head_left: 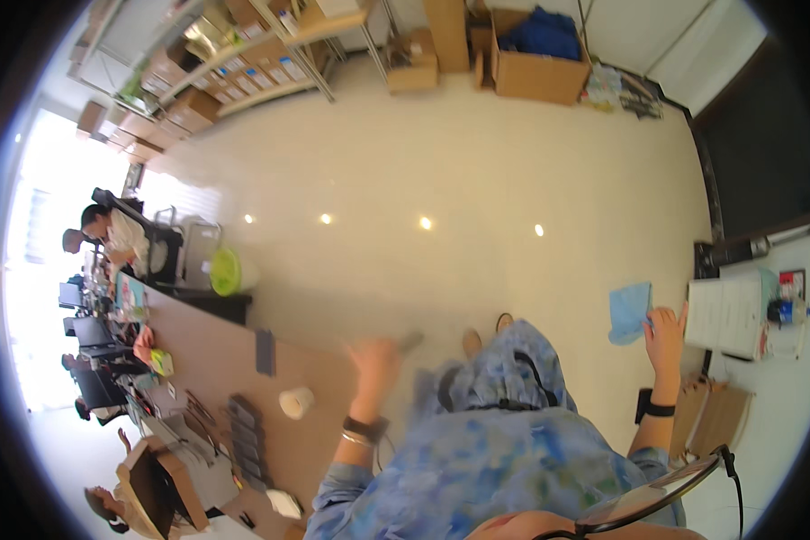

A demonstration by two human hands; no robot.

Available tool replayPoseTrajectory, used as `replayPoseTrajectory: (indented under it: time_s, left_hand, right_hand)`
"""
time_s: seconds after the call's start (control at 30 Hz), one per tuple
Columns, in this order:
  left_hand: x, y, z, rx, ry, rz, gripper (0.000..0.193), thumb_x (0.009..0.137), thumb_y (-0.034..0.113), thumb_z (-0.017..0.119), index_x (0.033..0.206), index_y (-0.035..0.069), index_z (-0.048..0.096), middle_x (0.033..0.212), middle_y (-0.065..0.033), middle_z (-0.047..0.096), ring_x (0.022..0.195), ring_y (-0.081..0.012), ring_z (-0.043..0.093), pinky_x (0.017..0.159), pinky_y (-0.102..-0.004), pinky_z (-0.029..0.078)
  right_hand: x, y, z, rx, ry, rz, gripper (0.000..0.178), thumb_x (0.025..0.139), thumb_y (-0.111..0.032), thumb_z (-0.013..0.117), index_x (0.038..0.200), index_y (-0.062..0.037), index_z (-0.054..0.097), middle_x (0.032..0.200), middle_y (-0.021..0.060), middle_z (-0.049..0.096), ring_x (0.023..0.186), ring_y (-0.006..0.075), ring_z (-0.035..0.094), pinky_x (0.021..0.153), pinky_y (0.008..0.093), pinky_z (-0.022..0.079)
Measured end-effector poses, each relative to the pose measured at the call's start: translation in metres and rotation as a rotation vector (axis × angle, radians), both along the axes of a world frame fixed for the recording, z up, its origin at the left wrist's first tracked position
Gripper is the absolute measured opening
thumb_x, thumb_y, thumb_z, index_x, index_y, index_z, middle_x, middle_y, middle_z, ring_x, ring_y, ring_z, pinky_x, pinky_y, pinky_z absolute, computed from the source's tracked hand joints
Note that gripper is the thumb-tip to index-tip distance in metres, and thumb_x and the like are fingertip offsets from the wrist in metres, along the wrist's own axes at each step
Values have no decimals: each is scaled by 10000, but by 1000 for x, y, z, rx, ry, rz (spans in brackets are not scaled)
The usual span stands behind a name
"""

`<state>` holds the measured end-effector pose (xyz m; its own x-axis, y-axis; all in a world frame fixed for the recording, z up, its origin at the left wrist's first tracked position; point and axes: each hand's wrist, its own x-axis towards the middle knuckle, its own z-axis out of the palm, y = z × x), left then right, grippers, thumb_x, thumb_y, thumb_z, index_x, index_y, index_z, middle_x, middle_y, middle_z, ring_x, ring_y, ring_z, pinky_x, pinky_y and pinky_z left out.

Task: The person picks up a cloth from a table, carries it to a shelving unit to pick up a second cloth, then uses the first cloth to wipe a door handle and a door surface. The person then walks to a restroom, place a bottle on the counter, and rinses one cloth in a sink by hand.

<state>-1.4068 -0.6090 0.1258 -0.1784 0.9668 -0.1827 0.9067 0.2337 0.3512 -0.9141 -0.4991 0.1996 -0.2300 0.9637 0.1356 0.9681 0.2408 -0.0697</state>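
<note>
On the right, my right hand (663, 335) pinches a light blue cloth (629, 310), which hangs flat from the fingers beside a white surface. My left hand (374, 365) is smeared by motion beside the brown table's edge. A small dark grey object (411, 342), also blurred, sticks out from its fingers; its kind cannot be made out. On the table (319, 360), left of that hand, are a white roll or cup (296, 402) and a dark grey flat block (265, 352).
A black sectioned tray (247, 441) lies farther along the table. A green bin (226, 272) stands at its far end. Several people sit at the left. Shelves with boxes (193, 110) and a carton with blue fabric (540, 76) line the far wall. Papers (727, 315) sit at right.
</note>
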Motion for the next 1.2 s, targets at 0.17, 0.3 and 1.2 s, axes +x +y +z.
replayPoseTrajectory:
  time_s: [0.17,0.3,1.2]
  left_hand:
    - [-19,84,13,127,-87,24,170,768,132,540,937,131,550,1007,-31,548,1031,-231,485,971,-610,47]
    - [-32,131,15,199,-137,189,155,772,136,544,926,122,552,1004,-35,548,1018,-235,490,969,-609,66]
    - [-463,498,77,506,-36,516,177,741,152,570,916,127,557,1002,-42,558,984,-241,509,949,-639,67]
  right_hand:
    - [-42,113,10,158,64,68,173,644,-23,616,771,-65,506,741,47,516,844,217,509,1022,550,138]
    - [-95,227,10,135,111,295,116,661,-49,591,753,-88,532,731,31,522,856,202,517,1011,558,159]
    - [-672,687,57,380,265,953,74,680,-75,570,707,-142,587,686,-7,546,842,163,536,999,574,171]
